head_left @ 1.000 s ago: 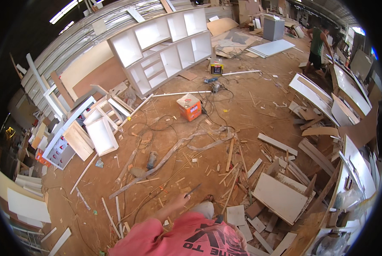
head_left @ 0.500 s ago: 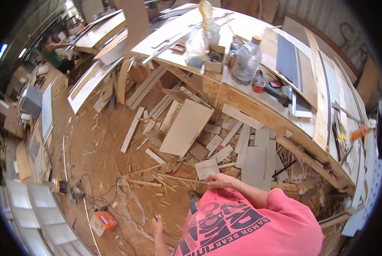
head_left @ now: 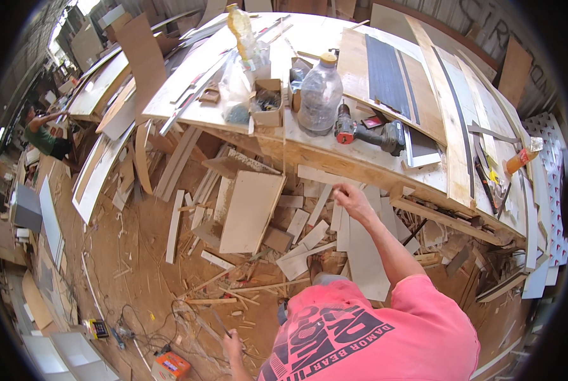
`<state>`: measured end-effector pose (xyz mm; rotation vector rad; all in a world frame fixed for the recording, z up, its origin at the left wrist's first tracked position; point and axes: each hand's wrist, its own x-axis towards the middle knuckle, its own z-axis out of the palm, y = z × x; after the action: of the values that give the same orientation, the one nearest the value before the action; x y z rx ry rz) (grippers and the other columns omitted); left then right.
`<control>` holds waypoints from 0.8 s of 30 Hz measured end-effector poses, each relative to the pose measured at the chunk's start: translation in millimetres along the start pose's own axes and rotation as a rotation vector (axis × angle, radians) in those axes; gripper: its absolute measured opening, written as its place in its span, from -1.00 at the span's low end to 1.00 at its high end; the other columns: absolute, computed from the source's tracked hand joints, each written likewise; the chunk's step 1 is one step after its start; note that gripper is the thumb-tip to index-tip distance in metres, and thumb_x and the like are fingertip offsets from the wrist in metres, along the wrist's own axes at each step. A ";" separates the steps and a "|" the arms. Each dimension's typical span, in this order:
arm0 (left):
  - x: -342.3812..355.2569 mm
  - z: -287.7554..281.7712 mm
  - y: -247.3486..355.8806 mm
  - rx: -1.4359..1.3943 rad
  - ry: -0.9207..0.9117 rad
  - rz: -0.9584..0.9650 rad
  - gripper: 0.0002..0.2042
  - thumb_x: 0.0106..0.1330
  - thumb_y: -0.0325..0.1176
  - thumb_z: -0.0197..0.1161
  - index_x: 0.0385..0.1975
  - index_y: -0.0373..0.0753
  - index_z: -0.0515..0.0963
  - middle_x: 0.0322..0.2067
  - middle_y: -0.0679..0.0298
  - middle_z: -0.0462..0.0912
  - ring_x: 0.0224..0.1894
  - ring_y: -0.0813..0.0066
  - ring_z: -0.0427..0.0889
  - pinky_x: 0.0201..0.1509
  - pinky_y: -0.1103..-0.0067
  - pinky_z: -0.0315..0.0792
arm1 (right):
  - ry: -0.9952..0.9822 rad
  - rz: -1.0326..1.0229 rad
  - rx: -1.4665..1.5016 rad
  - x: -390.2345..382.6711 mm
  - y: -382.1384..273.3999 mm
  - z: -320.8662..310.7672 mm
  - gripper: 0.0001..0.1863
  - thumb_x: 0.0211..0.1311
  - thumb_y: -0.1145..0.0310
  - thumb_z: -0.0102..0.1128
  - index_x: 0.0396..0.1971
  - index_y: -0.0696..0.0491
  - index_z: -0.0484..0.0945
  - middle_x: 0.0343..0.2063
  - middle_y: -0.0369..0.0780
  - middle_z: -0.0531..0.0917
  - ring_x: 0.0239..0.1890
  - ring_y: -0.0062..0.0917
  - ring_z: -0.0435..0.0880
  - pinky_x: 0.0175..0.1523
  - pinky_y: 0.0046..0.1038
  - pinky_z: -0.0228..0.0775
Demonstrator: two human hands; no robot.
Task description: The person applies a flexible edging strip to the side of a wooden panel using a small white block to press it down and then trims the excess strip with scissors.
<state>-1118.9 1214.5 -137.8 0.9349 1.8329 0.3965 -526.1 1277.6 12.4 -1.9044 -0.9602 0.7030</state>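
- Carpentry shop, sawdust floor (head_left: 138, 254) littered with board offcuts; a long plywood workbench (head_left: 309, 152) runs across the top of the view.
- Right hand (head_left: 350, 200) is extended toward 12 o'clock, at the bench's front edge, fingers loosely curled, nothing clearly gripped. It sits over the white offcut strips (head_left: 335, 216) leaning against the bench.
- Those strips run long axis roughly 12–6, right under and just below the right hand; a longer pale board (head_left: 366, 260) lies along the forearm line.
- Cordless drill (head_left: 373, 133) lies on the bench at about 1 o'clock from the right hand, near but apart, long axis 9–3. Clear plastic bottle (head_left: 319, 95) stands just left of it.
- Left hand (head_left: 233, 346) is low at 7 o'clock, closed around a thin dark rod-like tool (head_left: 217, 322); can't tell what kind.
- Right hand is by far the nearer one to the strips and drill; left is well apart.
- Large beige panel (head_left: 252, 213) lies at 9 o'clock from the right hand.
- Another person (head_left: 43, 136) works far left.
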 end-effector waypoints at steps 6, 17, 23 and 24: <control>-14.2 43.4 39.6 0.173 -0.088 -0.056 -0.81 0.33 -0.31 0.09 -0.22 -0.30 0.50 -0.69 0.33 0.43 -0.72 0.56 0.40 -0.70 0.57 0.30 | 0.508 -0.365 -0.302 118.8 -5.3 -90.7 -0.62 0.13 0.40 0.22 -0.03 0.12 0.48 -0.20 -0.08 0.54 -0.10 -0.28 0.53 0.02 -0.31 0.35; 24.7 90.6 200.4 0.188 -0.036 0.059 -0.78 0.38 -0.29 0.05 -0.10 -0.23 0.49 -0.65 0.38 0.41 -0.72 0.63 0.36 -0.70 0.64 0.27 | 0.454 -0.222 -1.090 278.2 29.3 -166.3 -0.31 0.07 0.37 0.25 0.25 -0.17 0.23 0.24 -0.13 0.25 0.31 -0.23 0.19 0.32 0.01 0.07; 10.8 116.8 203.7 0.194 -0.099 0.065 -0.76 0.38 -0.28 0.05 -0.08 -0.25 0.49 -0.64 0.39 0.41 -0.69 0.64 0.36 -0.66 0.65 0.25 | 0.413 -0.472 -1.038 297.3 14.1 -202.1 -0.54 0.13 0.45 0.12 0.08 -0.18 0.44 0.08 -0.13 0.48 0.15 -0.20 0.44 0.20 -0.07 0.27; 9.9 119.5 196.0 0.189 -0.100 0.052 -0.76 0.38 -0.28 0.05 -0.08 -0.25 0.50 -0.64 0.39 0.41 -0.69 0.64 0.37 -0.66 0.65 0.25 | 0.451 -0.552 -0.942 301.2 3.3 -215.8 -0.58 0.13 0.47 0.11 0.02 -0.17 0.50 0.03 -0.14 0.54 0.09 -0.18 0.51 0.15 -0.13 0.34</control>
<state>-932.6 1332.3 -73.1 1.1139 1.7789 0.2067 -196.0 1431.7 80.6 -2.2289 -1.5639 -0.6012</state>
